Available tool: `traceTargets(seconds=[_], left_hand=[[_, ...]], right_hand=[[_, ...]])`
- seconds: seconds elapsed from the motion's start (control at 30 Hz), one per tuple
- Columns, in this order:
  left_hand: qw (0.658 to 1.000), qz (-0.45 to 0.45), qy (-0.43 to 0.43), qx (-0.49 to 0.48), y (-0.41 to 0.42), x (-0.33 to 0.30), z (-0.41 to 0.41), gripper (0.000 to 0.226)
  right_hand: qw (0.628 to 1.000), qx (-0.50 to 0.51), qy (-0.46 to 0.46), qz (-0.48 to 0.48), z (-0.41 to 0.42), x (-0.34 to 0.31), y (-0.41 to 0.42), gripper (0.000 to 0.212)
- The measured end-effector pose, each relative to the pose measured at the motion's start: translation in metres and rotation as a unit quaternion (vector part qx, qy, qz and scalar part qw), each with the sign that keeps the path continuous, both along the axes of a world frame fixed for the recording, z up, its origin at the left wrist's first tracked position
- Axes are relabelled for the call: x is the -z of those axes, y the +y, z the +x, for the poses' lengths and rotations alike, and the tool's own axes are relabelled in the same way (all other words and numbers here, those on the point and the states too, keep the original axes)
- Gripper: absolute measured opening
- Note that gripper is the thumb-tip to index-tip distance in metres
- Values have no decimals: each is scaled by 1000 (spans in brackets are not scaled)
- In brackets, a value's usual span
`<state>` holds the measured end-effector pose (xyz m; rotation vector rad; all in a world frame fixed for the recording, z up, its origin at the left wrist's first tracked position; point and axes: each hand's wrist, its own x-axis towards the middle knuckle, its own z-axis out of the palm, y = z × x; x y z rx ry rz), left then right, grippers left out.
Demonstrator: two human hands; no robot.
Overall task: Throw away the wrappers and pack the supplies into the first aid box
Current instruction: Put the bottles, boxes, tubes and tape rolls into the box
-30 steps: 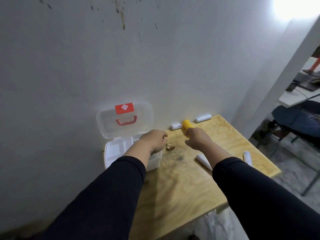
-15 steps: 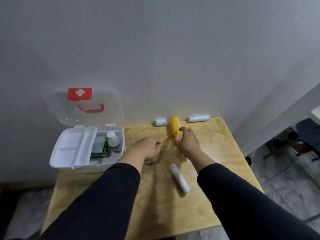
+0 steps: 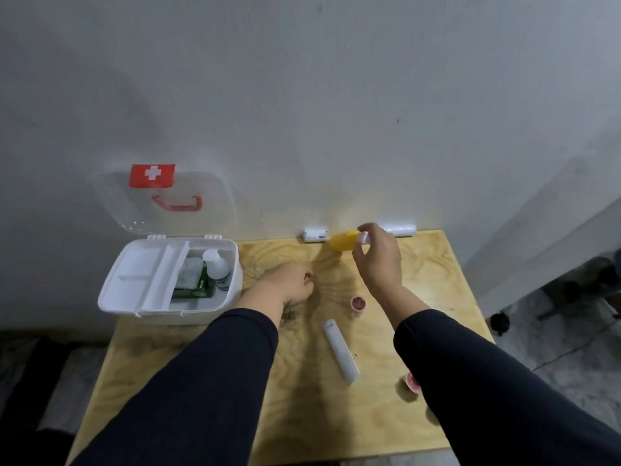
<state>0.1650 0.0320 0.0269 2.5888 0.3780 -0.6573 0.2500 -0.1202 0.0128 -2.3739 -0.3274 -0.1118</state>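
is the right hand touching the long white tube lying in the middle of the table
Apart. The head view shows the right hand raised near the wall by the yellow item, with bare wood between it and the white tube.

Dim, flat light; soft shadows on pale plywood table (image 3: 437, 280) under arms; wide-angle bending at edges; mild blur throughout.

Tabletop (image 3: 235, 381) looks like bare plywood, matt with visible grain. The first aid box (image 3: 232, 297) is smooth white plastic, its lid (image 3: 208, 196) clear and a bit glossy. Wall (image 3: 302, 95) is matt grey paint, sleeves (image 3: 188, 391) dark matt cloth.
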Motion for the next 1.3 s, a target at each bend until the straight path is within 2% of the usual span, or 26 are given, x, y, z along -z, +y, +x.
traceTargets(seconds=[0.1, 0.27, 0.77, 0.97, 1.13, 1.3], left_hand=[[1000, 3, -12, 2, -1, -7, -2, 44], [999, 15, -28, 1, 9, -18, -10, 42], [980, 78, -170, -65, 102, -90, -80, 39], [984, 94, -128, -75, 143, -65, -119, 62], [991, 69, -85, -74, 158, -34, -133, 83], [992, 55, -89, -64, 160, -19, -141, 79]], right_hand=[[999, -16, 13, 46, 4, -14, 2, 23], [997, -2, 24, 68, -2, -25, 5, 14], [989, -115, -41, 78, -74, -111, 119, 23], [988, -124, -3, 91, -110, -107, 160, 23], [990, -120, 26, 64, -133, -78, 176, 23], [993, -114, 21, 32, -145, -51, 185, 20]])
